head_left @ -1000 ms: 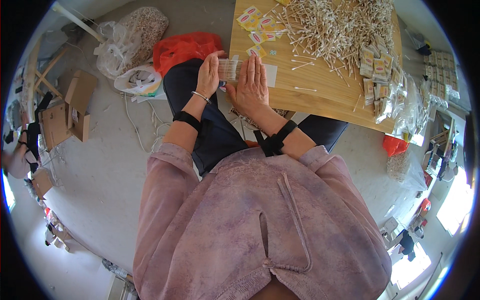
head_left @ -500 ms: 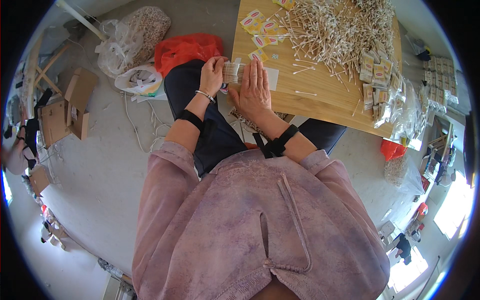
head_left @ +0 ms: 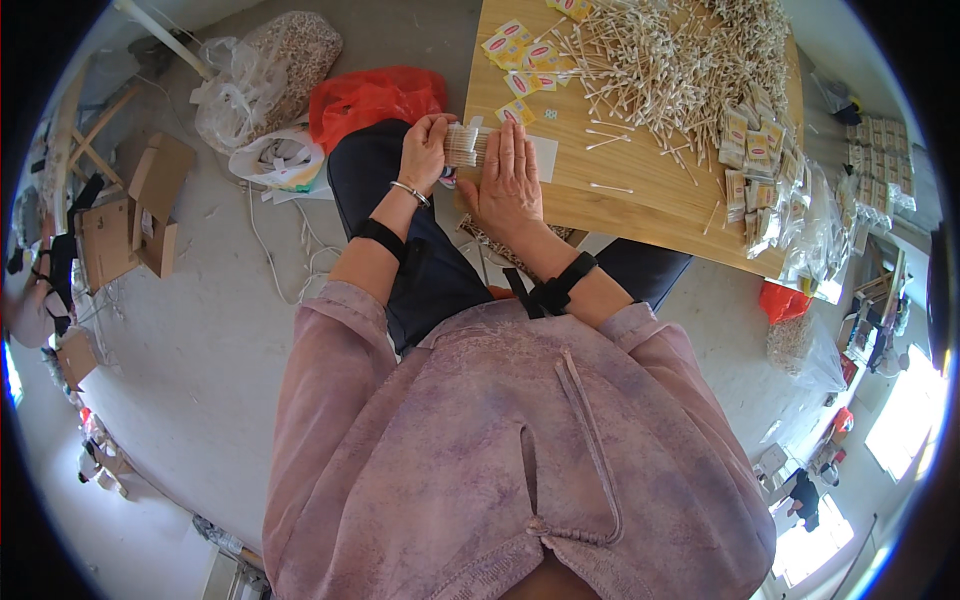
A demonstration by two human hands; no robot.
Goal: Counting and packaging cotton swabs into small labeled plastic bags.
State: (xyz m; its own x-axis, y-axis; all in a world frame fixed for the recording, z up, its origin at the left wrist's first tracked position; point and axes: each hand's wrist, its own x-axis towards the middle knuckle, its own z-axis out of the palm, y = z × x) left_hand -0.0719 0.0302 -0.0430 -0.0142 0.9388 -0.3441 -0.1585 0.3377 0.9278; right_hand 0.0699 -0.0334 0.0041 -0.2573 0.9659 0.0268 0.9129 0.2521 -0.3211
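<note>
At the table's near left corner, my left hand is closed on one end of a row of cotton swabs lined up side by side. My right hand lies flat against the other end of the row, fingers straight and close together, palm down. A white card shows partly from beneath that hand. Just beyond my fingertips lie several yellow printed labels. A large heap of loose cotton swabs covers the far part of the table.
Packed swab bags and clear plastic bags crowd the wooden table's right edge. A red plastic bag and a bag full of swabs stand on the left. Open cardboard boxes sit farther left on the floor.
Both hands stay almost in place around the swab row. Any shift is too slight to tell clearly.
</note>
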